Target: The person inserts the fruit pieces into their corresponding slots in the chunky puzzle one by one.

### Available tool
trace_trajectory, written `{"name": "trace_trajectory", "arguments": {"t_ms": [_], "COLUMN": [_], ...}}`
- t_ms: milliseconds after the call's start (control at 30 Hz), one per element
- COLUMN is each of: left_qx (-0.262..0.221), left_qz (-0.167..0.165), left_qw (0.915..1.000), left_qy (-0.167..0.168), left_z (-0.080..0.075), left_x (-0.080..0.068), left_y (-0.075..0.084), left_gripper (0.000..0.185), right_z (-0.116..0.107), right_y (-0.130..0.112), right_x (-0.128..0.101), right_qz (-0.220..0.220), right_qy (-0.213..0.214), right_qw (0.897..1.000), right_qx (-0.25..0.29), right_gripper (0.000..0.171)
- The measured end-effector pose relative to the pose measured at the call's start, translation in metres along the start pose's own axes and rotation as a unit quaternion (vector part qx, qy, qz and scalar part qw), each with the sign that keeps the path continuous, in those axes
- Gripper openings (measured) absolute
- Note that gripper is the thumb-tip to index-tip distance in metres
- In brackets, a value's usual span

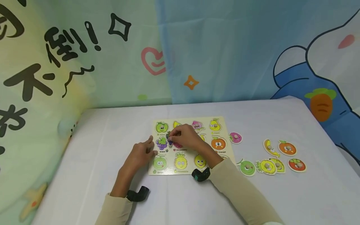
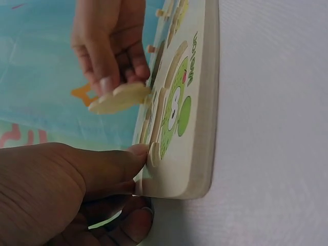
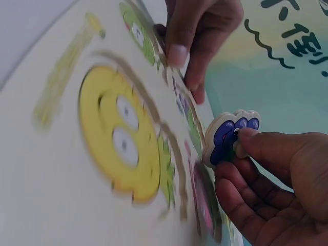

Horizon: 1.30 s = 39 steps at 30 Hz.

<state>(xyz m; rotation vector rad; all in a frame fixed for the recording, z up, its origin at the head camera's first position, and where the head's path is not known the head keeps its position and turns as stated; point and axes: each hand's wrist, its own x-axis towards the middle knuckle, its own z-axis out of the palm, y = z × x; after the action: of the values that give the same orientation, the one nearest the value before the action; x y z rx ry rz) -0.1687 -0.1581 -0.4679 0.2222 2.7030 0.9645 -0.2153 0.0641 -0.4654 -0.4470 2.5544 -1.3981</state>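
The wooden fruit puzzle board (image 1: 171,172) lies on the white table, printed with fruit faces and names. Between thumb and fingers, my right hand (image 1: 187,137) pinches a purple grape puzzle piece (image 3: 230,136). In the head view that piece is over the board, beside the printed grapes (image 1: 161,143); the right wrist view shows it tilted and raised off the surface. At the board's left edge, my left hand (image 1: 140,153) grips the rim, thumb on the face near the melon picture (image 2: 174,110). Some of the middle row is hidden behind the right hand.
Right of the board lie loose pieces: a pink fruit (image 1: 235,137), banana (image 1: 271,148), orange (image 1: 287,148), green melon (image 1: 247,168), pineapple (image 1: 266,168), a yellow piece (image 1: 279,165) partly under it, and tomato (image 1: 297,165). A printed curtain (image 1: 219,56) hangs behind the table.
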Motion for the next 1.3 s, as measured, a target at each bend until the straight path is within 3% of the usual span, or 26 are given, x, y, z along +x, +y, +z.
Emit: {"name": "trace_trajectory", "arguments": {"t_ms": [233, 500, 733, 1000, 1300], "left_qx": [0.011, 0.018, 0.022, 0.019, 0.008], "left_qz": [0.033, 0.044, 0.035, 0.036, 0.034], "left_qw": [0.9994, 0.9988, 0.9991, 0.9991, 0.9994], "left_qy": [0.007, 0.014, 0.013, 0.01, 0.004], "left_z": [-0.001, -0.001, -0.002, -0.004, -0.006], "left_x": [-0.002, -0.001, -0.001, -0.001, -0.001], "left_y": [-0.003, -0.003, -0.001, -0.001, -0.001], "left_gripper": [0.052, 0.051, 0.051, 0.051, 0.052], "right_z": [0.015, 0.015, 0.014, 0.014, 0.023], "right_y": [-0.012, -0.017, -0.025, -0.037, -0.04], "right_x": [0.006, 0.007, 0.01, 0.012, 0.015], "right_qz": [-0.002, -0.002, -0.018, 0.018, 0.015], "right_qy": [-0.019, -0.034, -0.054, -0.085, -0.068], "right_qw": [1.0, 0.998, 0.995, 0.992, 0.989], "right_qx": [-0.016, -0.044, -0.083, -0.091, -0.129], "right_gripper": [0.004, 0.003, 0.006, 0.008, 0.013]}}
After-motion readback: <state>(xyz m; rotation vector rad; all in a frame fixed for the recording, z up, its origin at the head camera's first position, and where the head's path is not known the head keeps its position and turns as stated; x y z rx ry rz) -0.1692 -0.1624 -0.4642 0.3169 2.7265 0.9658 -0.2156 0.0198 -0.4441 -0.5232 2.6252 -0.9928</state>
